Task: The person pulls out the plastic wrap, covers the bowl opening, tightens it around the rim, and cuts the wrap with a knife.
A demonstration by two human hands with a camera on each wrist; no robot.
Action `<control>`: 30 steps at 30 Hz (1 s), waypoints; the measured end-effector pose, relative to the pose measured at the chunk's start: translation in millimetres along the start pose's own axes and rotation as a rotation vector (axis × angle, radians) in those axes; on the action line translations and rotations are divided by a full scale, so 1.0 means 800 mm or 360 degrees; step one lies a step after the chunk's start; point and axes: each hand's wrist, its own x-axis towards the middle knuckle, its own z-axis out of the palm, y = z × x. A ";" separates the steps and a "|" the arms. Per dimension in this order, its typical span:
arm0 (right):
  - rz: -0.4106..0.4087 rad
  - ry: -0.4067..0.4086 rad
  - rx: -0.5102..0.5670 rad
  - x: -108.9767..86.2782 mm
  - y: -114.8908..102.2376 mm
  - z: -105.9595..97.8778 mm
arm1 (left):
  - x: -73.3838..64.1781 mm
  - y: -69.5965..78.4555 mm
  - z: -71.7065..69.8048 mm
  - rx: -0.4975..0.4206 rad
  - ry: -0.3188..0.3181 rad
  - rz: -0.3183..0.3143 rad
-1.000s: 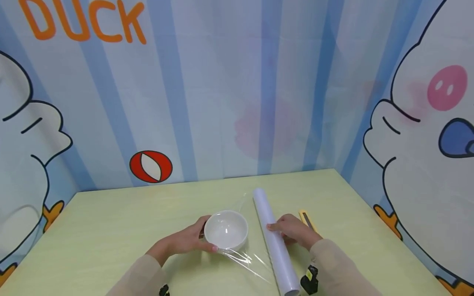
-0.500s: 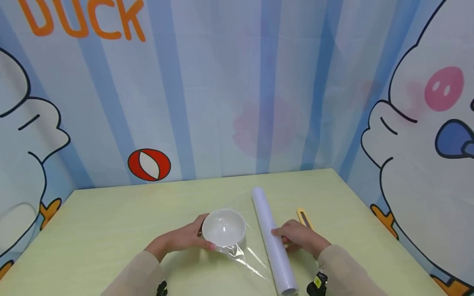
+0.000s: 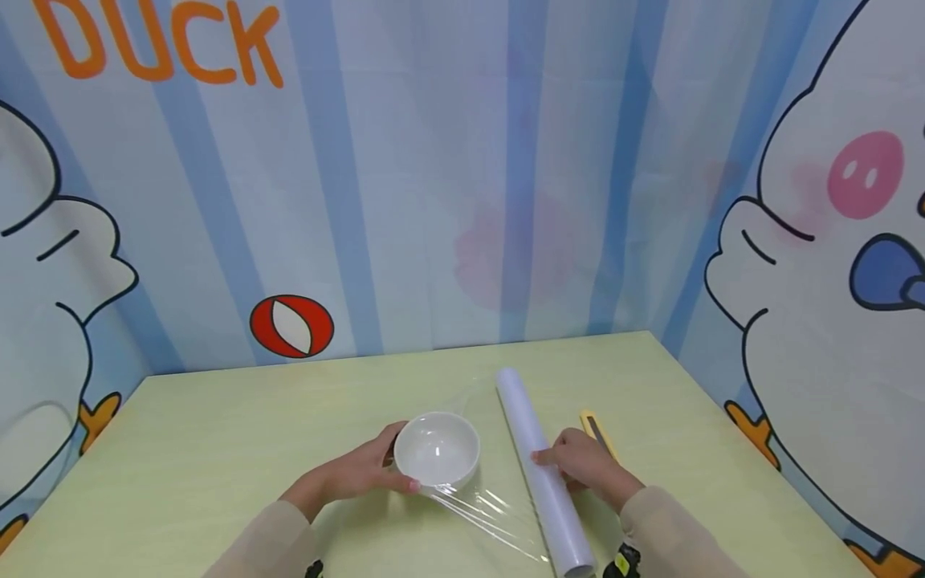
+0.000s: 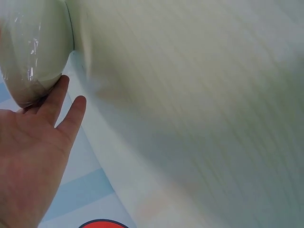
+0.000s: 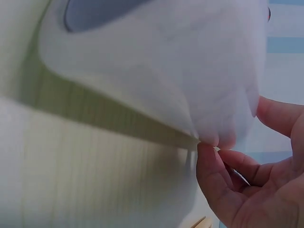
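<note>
A white bowl [image 3: 437, 452] stands upright in the head view, a little above the table or on it; I cannot tell which. My left hand [image 3: 354, 475] grips its left side, thumb near the front rim and fingers behind. Clear cling film [image 3: 486, 514] runs from the bowl towards a cling film roll [image 3: 543, 486]. In the left wrist view, film glints on the side of the bowl [image 4: 35, 47]. My right hand [image 3: 587, 464] holds the roll by its right side, thumb on top. The right wrist view shows fingertips [image 5: 206, 156] and thumb against the roll [image 5: 142, 71].
A yellow utility knife [image 3: 592, 424] lies on the table beyond my right hand, partly covered by it. The pale yellow table [image 3: 238, 425] ends at a cartoon-printed blue striped curtain [image 3: 433, 201] at the back and sides.
My right hand has shifted slightly right and nearer along the roll. The roll's near end has moved a little right, and the film looks stretched straighter. My left hand stays on the bowl.
</note>
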 end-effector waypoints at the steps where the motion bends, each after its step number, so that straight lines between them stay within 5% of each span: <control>1: 0.0002 0.0005 0.0004 -0.001 0.000 0.000 | 0.000 -0.001 0.000 -0.0003 0.0003 0.0004; 17: 0.0016 -0.0190 0.0230 -0.004 0.013 -0.005 | -0.001 0.001 0.000 0.0019 -0.0003 -0.0045; 30: -0.0024 0.0005 0.0082 -0.006 0.008 0.000 | -0.004 0.000 -0.003 0.0019 -0.0020 -0.0038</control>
